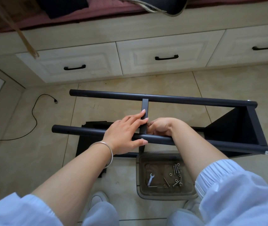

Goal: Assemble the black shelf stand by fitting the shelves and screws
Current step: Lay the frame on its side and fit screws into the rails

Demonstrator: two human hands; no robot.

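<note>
A half-built black shelf stand (237, 128) lay on its side on the tiled floor (227, 82) in front of a row of cream drawers (162, 57). Its two long poles, the far pole (113, 94) and the near pole (74, 130), ran left to right, joined at the right end by a fitted shelf. A narrow crossbar (144, 105) spanned the gap between the poles. The left hand (126, 132), a silver bangle (104, 150) on its wrist, lay across the near pole with straight fingers (140, 115) resting on the crossbar and the thumb under the pole. The right hand (161, 127) was curled in just beside the crossbar where it met the near pole; whether its fingers held anything could not be told. A loose black panel (87, 144) lay flat on the floor beneath the poles. Near the person's feet, a clear plastic tray (139, 190) held screws (176, 168), nuts and a small wrench (151, 178). A black cable (35, 118) trailed across the floor to the left.
</note>
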